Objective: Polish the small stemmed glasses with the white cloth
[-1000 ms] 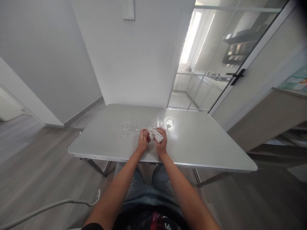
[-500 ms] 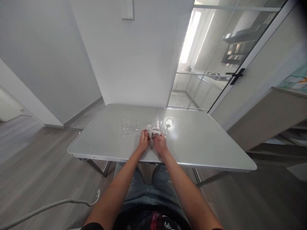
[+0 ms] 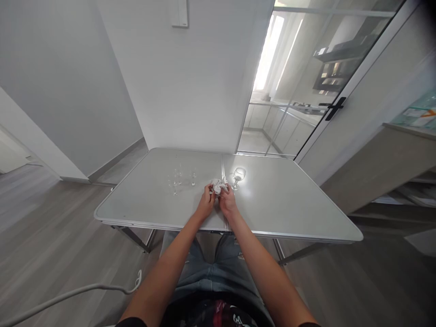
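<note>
The left hand [image 3: 205,202] and right hand [image 3: 227,201] curl close together, each pinching the crumpled white cloth [image 3: 218,186] between them over the table [image 3: 289,200]; whether it wraps anything I cannot tell, as the hands block the view. A stemmed glass [image 3: 239,174] stands upright just beyond the right hand, with several small clear glasses [image 3: 193,179] off to the left

Single head-worn view, facing forward and down; table [image 3: 293,204] at middle distance.
</note>
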A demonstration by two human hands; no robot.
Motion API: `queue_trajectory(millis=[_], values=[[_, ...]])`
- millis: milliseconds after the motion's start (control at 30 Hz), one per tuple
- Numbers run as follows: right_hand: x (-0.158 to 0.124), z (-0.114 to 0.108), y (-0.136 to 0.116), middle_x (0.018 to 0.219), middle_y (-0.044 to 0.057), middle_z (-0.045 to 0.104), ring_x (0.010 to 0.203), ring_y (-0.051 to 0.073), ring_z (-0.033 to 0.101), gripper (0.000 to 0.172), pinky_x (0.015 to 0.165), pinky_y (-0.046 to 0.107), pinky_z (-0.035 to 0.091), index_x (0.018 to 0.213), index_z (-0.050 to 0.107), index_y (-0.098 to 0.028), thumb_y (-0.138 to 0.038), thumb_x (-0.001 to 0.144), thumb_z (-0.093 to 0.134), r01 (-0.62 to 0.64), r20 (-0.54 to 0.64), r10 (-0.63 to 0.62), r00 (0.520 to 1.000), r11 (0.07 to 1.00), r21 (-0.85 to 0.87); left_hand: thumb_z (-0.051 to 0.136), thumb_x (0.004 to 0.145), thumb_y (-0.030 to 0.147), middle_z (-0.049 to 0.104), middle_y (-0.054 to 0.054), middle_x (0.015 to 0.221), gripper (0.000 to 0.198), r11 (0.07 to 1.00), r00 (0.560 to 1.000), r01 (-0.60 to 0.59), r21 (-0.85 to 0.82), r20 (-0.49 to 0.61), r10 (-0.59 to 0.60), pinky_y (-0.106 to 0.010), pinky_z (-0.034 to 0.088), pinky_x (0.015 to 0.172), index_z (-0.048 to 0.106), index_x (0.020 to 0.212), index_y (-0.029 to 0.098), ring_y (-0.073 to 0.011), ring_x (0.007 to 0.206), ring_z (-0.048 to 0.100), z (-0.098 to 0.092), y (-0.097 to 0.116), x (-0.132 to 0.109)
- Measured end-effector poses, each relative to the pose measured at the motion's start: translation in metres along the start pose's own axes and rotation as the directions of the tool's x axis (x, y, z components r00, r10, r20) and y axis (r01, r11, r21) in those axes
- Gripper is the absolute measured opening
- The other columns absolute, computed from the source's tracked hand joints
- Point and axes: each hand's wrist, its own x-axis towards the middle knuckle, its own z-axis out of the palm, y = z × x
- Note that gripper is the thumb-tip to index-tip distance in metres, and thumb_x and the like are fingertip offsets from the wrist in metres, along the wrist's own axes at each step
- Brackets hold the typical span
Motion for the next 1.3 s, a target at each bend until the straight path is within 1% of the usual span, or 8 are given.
queue_trajectory(millis=[133, 367, 600, 733, 900, 1067, 1167, 1300], values=[[0.0, 0.002, -0.004, 0.089, -0.008, 0.068, 0.08, 0.009, 0.067, 0.053, 0.079, 0.021, 0.054, 0.106, 0.052, -0.028, -0.018, 0.065, 0.084, 0.054, -0.008, -0.054, 0.998, 0.998, 0.031, 0.041, 0.096, 0.063, 0.057, 0.0, 0.077, 0.051, 1.0, 1.0, -0.002, -0.01, 0.019, 0.002, -0.024, 0.039, 0.054, 0.046, 0.121, 0.018, -0.0097, 0.054, 0.045, 0.0, 0.001, 0.001], [-0.009, 0.012, -0.007, 0.1, -0.003, 0.068, 0.091, 0.013, 0.068, 0.06, 0.087, 0.028, 0.055, 0.11, 0.053, -0.027, -0.016, 0.062, 0.087, 0.053, 0.128, -0.041, 0.991, 0.994, -0.095, 0.028, 0.096, 0.068, 0.042, 0.003, 0.054, 0.058, 0.991, 0.99, 0.099, -0.086, -0.092, -0.107, -0.023, 0.03, 0.045, 0.047, 0.07, 0.019, -0.0097, 0.045, 0.039, -0.002, -0.001, 0.004], [-0.002, 0.006, -0.007, 0.092, -0.004, 0.068, 0.08, 0.012, 0.067, 0.05, 0.079, 0.027, 0.055, 0.106, 0.052, -0.027, -0.027, 0.067, 0.084, 0.068, -0.023, -0.069, 0.997, 0.997, -0.038, 0.044, 0.098, 0.053, 0.051, 0.004, 0.061, 0.038, 0.995, 0.998, -0.039, 0.09, -0.037, 0.043, -0.023, 0.037, 0.057, 0.055, 0.104, 0.017, -0.0112, 0.054, 0.046, -0.002, 0.005, 0.002], [-0.001, 0.003, -0.006, 0.095, -0.005, 0.069, 0.083, 0.012, 0.067, 0.047, 0.078, 0.026, 0.055, 0.109, 0.052, -0.028, -0.028, 0.07, 0.08, 0.055, -0.057, -0.056, 0.997, 0.998, -0.022, 0.052, 0.096, 0.046, 0.06, -0.004, 0.091, 0.037, 0.992, 0.996, -0.081, 0.093, -0.035, 0.084, -0.025, 0.045, 0.067, 0.05, 0.119, 0.017, -0.0121, 0.069, 0.055, 0.001, 0.005, 0.001], [-0.001, 0.004, -0.006, 0.098, -0.004, 0.07, 0.087, 0.014, 0.069, 0.042, 0.077, 0.028, 0.056, 0.111, 0.051, -0.028, -0.033, 0.076, 0.074, 0.012, -0.082, -0.011, 0.997, 1.0, 0.016, 0.062, 0.091, 0.04, 0.055, -0.012, 0.121, 0.042, 0.974, 0.98, -0.194, 0.118, -0.028, 0.199, -0.032, 0.05, 0.083, 0.05, 0.125, 0.019, -0.0167, 0.092, 0.06, 0.003, 0.007, 0.001], [-0.004, 0.008, -0.009, 0.094, -0.003, 0.07, 0.082, 0.014, 0.068, 0.054, 0.072, 0.027, 0.057, 0.111, 0.052, -0.028, -0.024, 0.066, 0.082, 0.051, -0.025, -0.053, 0.998, 0.996, -0.071, 0.044, 0.099, 0.047, 0.062, -0.004, 0.086, 0.038, 0.991, 0.994, -0.089, 0.101, -0.058, 0.095, -0.027, 0.047, 0.067, 0.051, 0.123, 0.018, -0.013, 0.065, 0.057, 0.0, 0.008, 0.0], [-0.008, 0.011, -0.01, 0.097, -0.001, 0.071, 0.085, 0.016, 0.069, 0.066, 0.074, 0.03, 0.057, 0.118, 0.051, -0.028, -0.019, 0.062, 0.085, 0.045, 0.06, -0.039, 0.997, 0.994, -0.104, 0.032, 0.101, 0.054, 0.052, 0.002, 0.062, 0.044, 0.998, 0.995, -0.014, 0.058, -0.1, 0.02, -0.025, 0.039, 0.055, 0.057, 0.101, 0.018, -0.0121, 0.051, 0.049, -0.001, 0.006, 0.0], [-0.008, 0.011, -0.009, 0.097, -0.002, 0.071, 0.086, 0.015, 0.069, 0.064, 0.082, 0.03, 0.056, 0.117, 0.053, -0.027, -0.017, 0.063, 0.085, 0.054, 0.066, -0.048, 0.997, 0.993, -0.105, 0.035, 0.099, 0.057, 0.047, 0.002, 0.058, 0.048, 0.998, 0.985, -0.013, 0.063, -0.174, 0.023, -0.024, 0.034, 0.054, 0.052, 0.076, 0.02, -0.0121, 0.052, 0.044, -0.003, 0.005, 0.001]])
